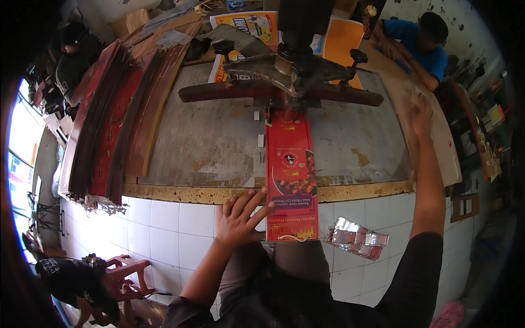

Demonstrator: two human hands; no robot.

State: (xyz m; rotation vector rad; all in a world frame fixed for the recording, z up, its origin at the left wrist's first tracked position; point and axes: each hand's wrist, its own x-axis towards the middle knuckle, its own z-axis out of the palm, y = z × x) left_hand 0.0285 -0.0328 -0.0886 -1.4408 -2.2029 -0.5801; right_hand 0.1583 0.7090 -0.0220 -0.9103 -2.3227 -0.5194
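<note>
Left hand point(238, 216) lay flat, grip released, fingertips steadying red printed carton stack point(291, 175) under cutter blade bar point(281, 93) on desk point(219, 142). Right hand point(422, 117) rested open at desk's far edge. Best kept square, fingers clear.

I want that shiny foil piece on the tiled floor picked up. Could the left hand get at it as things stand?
Probably not easily. The left hand rests on the edge of the red printed sheet, and that sheet lies between it and the foil piece. Nothing covers the foil itself.
</note>
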